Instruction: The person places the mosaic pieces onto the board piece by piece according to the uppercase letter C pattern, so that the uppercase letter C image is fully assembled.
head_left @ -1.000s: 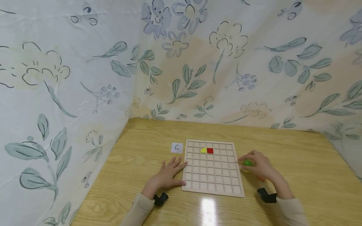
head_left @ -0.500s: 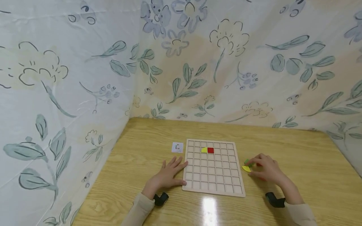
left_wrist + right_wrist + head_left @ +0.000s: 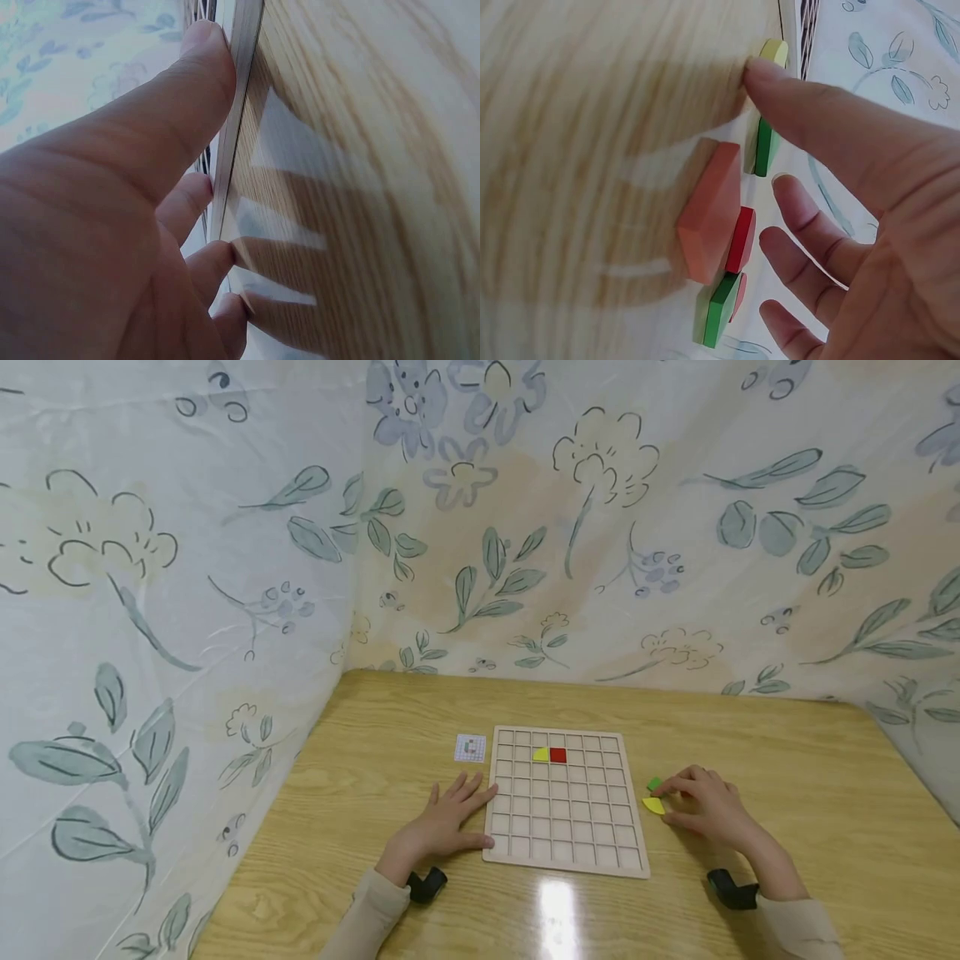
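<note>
Head view: the yellow piece (image 3: pixel 653 806) is seen flat on the table (image 3: pixel 795 777), just right of the grid board (image 3: pixel 562 817), its long axis slanted from the board toward the thumb of the right hand (image 3: pixel 707 807). That hand's fingers are parted, with no firm pinch shown; the left hand (image 3: pixel 437 824) is spread against the board's left edge. Light, stiff handling is expected; opposite thin edges are best pinched.

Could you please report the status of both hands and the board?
Left hand touching left edge of grid board. Right hand at loose yellow piece, grip unclear. Green piece close beside it, perhaps in the way.
</note>
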Motion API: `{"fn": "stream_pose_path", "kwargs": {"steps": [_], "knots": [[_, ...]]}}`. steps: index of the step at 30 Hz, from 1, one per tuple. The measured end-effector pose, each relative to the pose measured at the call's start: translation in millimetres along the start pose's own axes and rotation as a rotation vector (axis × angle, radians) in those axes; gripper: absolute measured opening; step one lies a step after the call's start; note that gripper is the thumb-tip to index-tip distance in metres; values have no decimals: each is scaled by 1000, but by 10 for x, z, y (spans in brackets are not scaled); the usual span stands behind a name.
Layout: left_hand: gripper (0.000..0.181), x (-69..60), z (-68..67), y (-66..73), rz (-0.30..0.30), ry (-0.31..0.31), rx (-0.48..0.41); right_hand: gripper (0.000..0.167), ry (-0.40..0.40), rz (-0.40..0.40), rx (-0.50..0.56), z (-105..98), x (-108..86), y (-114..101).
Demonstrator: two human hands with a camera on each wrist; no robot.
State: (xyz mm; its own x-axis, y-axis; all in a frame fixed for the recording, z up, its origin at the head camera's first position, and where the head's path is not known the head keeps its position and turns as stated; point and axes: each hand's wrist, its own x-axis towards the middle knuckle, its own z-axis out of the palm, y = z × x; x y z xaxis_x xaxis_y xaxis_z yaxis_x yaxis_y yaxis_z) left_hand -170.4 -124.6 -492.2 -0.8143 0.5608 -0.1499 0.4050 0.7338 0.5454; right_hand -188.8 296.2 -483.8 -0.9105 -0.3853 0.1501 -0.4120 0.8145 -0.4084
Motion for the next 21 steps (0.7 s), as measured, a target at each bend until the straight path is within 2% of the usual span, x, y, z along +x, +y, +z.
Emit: {"fn": "stream_pose_path", "kwargs": {"steps": [6,15,21], "knots": [[76,7,-10,-3,12,2,4,24,29,-38,-11,19,-6,21],[77,3,-14,5,9,-7,0,24,27,-41,-19,39,-16,31],[77,6,-10,2,8,-5,4,26,64,-66,12,17,13,-10]]}}
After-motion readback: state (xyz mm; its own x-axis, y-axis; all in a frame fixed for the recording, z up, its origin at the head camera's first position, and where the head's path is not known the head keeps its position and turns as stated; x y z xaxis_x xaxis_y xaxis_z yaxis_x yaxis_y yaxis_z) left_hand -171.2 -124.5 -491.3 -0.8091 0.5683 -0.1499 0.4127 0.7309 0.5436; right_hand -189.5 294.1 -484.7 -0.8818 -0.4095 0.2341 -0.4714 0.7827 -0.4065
